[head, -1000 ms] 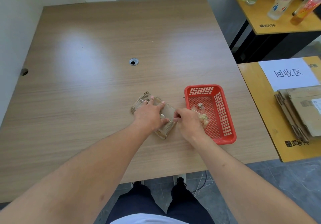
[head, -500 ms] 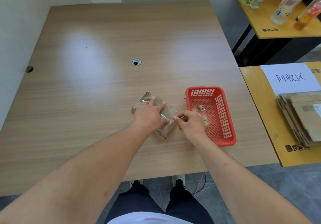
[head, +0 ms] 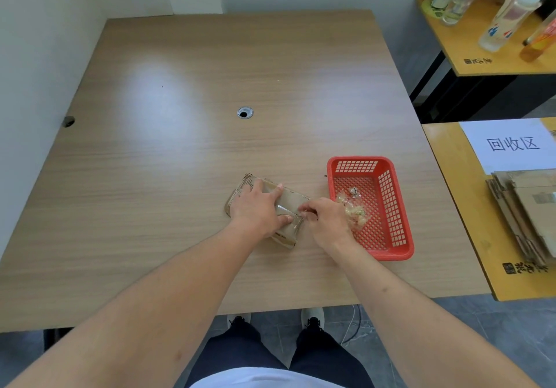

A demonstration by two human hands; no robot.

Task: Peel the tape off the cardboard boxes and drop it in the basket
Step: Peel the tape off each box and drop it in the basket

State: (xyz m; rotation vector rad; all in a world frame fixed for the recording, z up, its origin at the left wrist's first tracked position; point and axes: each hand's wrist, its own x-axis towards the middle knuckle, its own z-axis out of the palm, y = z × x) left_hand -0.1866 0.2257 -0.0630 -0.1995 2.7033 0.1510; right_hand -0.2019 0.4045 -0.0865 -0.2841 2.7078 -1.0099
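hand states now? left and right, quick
Left hand: open, fingers flat, pressing the cardboard box down on the table.
Right hand: closed, pinching the tape at the box's edge.

The red basket sits near the front right part of the wooden table. A flat cardboard box lies just left of the basket, and both hands are there: the left hand presses on the box, and the right hand fills the gap between box and basket. Behind the basket and far to its left, the table is bare and wide, with only a small round hole. Inside the basket, a tape clump takes the left side. Right of the basket stands a yellow table with stacked cardboard.
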